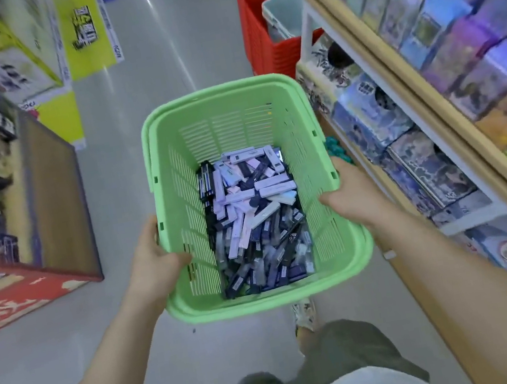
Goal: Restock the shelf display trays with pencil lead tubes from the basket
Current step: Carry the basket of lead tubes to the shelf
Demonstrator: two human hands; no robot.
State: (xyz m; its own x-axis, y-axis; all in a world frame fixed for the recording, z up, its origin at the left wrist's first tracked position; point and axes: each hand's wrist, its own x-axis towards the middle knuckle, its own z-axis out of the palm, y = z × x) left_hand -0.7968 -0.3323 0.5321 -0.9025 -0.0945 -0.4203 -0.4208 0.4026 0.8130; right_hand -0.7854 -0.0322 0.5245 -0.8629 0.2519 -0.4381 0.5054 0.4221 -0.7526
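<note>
A light green slotted basket (303, 135) is held up in front of me over the aisle floor. Its bottom is covered with several pencil lead tubes (255, 222), white, lilac and dark ones lying jumbled. My left hand (155, 259) grips the basket's left rim, thumb inside the wall. My right hand (352, 194) grips the right rim, thumb over the edge. No display trays for the tubes can be made out in this view.
A shelf unit (428, 113) with colourful boxed goods runs along the right, close to the basket. A red crate stack (263, 44) holding a grey bin stands ahead on the right. Displays and a red box (17, 301) line the left. The aisle floor (173, 53) stretches ahead.
</note>
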